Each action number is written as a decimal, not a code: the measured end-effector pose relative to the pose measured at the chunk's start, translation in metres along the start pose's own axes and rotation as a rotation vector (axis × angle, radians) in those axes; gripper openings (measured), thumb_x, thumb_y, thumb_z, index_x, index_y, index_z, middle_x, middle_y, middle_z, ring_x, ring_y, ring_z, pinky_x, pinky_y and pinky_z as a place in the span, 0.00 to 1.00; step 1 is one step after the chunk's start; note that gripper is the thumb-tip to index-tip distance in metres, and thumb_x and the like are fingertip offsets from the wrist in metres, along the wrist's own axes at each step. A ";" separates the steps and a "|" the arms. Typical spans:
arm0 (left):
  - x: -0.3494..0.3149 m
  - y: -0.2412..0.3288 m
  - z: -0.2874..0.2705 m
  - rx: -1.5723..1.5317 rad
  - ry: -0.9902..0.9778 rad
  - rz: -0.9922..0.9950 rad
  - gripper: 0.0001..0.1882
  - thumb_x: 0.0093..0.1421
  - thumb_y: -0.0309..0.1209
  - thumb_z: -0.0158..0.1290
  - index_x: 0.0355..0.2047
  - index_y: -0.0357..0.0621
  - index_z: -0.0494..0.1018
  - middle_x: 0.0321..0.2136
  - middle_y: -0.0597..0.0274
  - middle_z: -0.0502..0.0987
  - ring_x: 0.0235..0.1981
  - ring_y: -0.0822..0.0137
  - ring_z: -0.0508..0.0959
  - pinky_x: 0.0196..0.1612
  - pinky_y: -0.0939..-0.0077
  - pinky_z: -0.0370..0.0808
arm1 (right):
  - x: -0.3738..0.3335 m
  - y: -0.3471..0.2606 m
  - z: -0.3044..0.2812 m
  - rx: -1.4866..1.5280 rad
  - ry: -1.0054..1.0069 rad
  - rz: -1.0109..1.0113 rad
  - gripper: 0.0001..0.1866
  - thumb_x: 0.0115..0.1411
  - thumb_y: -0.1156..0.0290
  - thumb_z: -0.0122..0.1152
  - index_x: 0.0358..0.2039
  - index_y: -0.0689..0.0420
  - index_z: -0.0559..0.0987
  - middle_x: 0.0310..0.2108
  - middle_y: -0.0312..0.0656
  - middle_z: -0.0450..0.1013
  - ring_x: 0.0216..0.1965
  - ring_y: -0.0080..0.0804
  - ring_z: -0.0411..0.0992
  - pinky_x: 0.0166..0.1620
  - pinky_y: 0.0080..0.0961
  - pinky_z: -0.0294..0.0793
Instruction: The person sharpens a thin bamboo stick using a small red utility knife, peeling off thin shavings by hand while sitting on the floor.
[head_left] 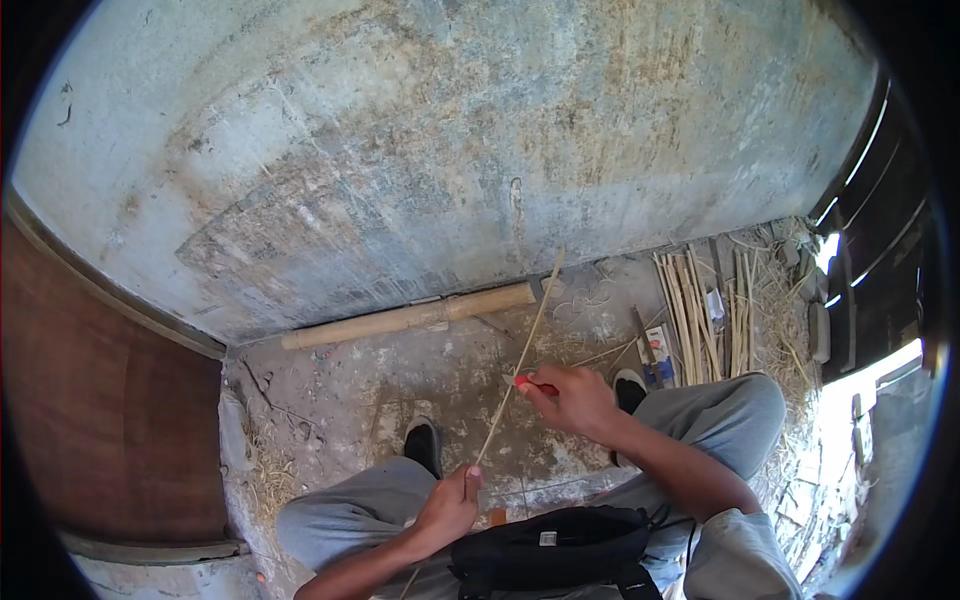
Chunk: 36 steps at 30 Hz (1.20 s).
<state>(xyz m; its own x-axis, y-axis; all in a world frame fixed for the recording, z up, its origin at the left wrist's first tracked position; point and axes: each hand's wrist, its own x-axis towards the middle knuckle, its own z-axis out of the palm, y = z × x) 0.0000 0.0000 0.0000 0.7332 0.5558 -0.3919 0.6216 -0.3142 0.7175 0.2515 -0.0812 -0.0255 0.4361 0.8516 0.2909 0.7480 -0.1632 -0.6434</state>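
A long thin bamboo strip [530, 335] slants up and away from me, its far end near the foot of the wall and its near end passing below my left forearm. My left hand [450, 510] is closed round its lower part, above my left knee. My right hand [578, 400] grips a small knife with a red handle [525, 382]. The knife's short blade lies against the strip around its middle; how far it cuts in is too small to tell.
A thick bamboo pole [410, 317] lies along the stained wall [450, 150]. Several split bamboo strips [690, 310] lie at the right, beside a dark long blade [643, 335] and straw shavings [785, 320]. A black bag [550, 550] sits at my waist; a brown panel [110, 390] stands left.
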 end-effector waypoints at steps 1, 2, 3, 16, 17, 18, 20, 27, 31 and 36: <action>0.000 -0.002 0.000 -0.013 0.017 -0.001 0.24 0.75 0.43 0.36 0.36 0.34 0.72 0.27 0.41 0.76 0.32 0.44 0.78 0.38 0.56 0.73 | 0.002 0.000 -0.001 -0.003 -0.028 0.014 0.11 0.60 0.60 0.67 0.32 0.54 0.81 0.23 0.43 0.77 0.23 0.48 0.78 0.26 0.41 0.76; 0.000 -0.003 0.000 -0.026 0.033 -0.002 0.23 0.75 0.42 0.36 0.35 0.35 0.72 0.25 0.44 0.74 0.29 0.50 0.77 0.36 0.58 0.72 | 0.003 0.000 -0.001 -0.007 -0.057 0.027 0.10 0.60 0.60 0.66 0.31 0.53 0.81 0.23 0.43 0.76 0.22 0.48 0.77 0.25 0.42 0.75; 0.000 -0.002 -0.001 -0.026 0.034 -0.002 0.23 0.75 0.42 0.36 0.35 0.35 0.72 0.25 0.44 0.74 0.29 0.50 0.77 0.36 0.58 0.72 | 0.004 -0.001 0.000 -0.006 -0.056 0.027 0.10 0.60 0.60 0.66 0.31 0.53 0.81 0.23 0.43 0.76 0.22 0.48 0.77 0.25 0.42 0.75; 0.002 -0.006 -0.006 0.003 -0.034 -0.013 0.25 0.74 0.43 0.35 0.35 0.33 0.72 0.28 0.38 0.76 0.35 0.38 0.78 0.40 0.54 0.73 | 0.030 0.039 -0.002 -0.124 0.061 0.186 0.12 0.63 0.58 0.62 0.32 0.54 0.80 0.24 0.47 0.78 0.27 0.52 0.78 0.30 0.44 0.77; 0.002 -0.007 -0.005 -0.011 -0.024 0.004 0.25 0.74 0.43 0.35 0.35 0.33 0.72 0.28 0.38 0.76 0.35 0.38 0.78 0.41 0.54 0.73 | 0.031 0.045 -0.003 -0.100 0.136 0.178 0.13 0.63 0.57 0.61 0.32 0.54 0.80 0.24 0.48 0.78 0.28 0.53 0.78 0.31 0.45 0.77; 0.000 -0.007 -0.004 -0.009 -0.025 0.004 0.25 0.74 0.43 0.35 0.35 0.33 0.72 0.28 0.38 0.76 0.35 0.38 0.78 0.41 0.54 0.73 | 0.035 0.057 -0.007 -0.099 0.138 0.179 0.13 0.63 0.57 0.61 0.32 0.54 0.80 0.24 0.48 0.78 0.28 0.53 0.78 0.31 0.45 0.77; -0.005 -0.009 -0.006 0.023 -0.126 -0.035 0.25 0.74 0.43 0.36 0.34 0.34 0.73 0.27 0.39 0.76 0.33 0.41 0.78 0.40 0.56 0.73 | 0.044 0.081 -0.020 -0.200 0.157 0.457 0.13 0.63 0.58 0.62 0.33 0.55 0.80 0.26 0.49 0.79 0.29 0.52 0.79 0.32 0.43 0.78; 0.015 -0.030 0.000 -0.169 -0.062 -0.004 0.22 0.74 0.42 0.39 0.35 0.37 0.75 0.18 0.64 0.67 0.21 0.72 0.68 0.28 0.72 0.67 | 0.037 0.055 0.007 0.146 0.288 0.324 0.15 0.63 0.59 0.63 0.33 0.60 0.78 0.26 0.51 0.79 0.28 0.47 0.80 0.32 0.37 0.77; 0.025 -0.037 0.003 -0.267 0.014 -0.046 0.22 0.75 0.42 0.39 0.40 0.36 0.76 0.16 0.70 0.64 0.19 0.78 0.64 0.25 0.77 0.64 | 0.022 0.041 0.021 0.713 -0.034 0.621 0.17 0.63 0.57 0.64 0.34 0.61 0.78 0.25 0.48 0.79 0.25 0.37 0.78 0.30 0.32 0.75; 0.031 -0.030 0.007 -0.274 0.057 -0.005 0.22 0.75 0.43 0.40 0.44 0.35 0.75 0.17 0.72 0.64 0.19 0.79 0.63 0.24 0.78 0.63 | -0.001 0.029 0.023 0.390 -0.079 0.376 0.16 0.63 0.57 0.63 0.37 0.59 0.79 0.26 0.48 0.79 0.26 0.41 0.79 0.31 0.36 0.76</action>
<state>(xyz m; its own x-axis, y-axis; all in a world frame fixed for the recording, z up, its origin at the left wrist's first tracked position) 0.0059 0.0207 -0.0374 0.7091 0.6012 -0.3683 0.5216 -0.0957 0.8478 0.2613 -0.0750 -0.0607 0.5874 0.8075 -0.0538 0.3003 -0.2792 -0.9121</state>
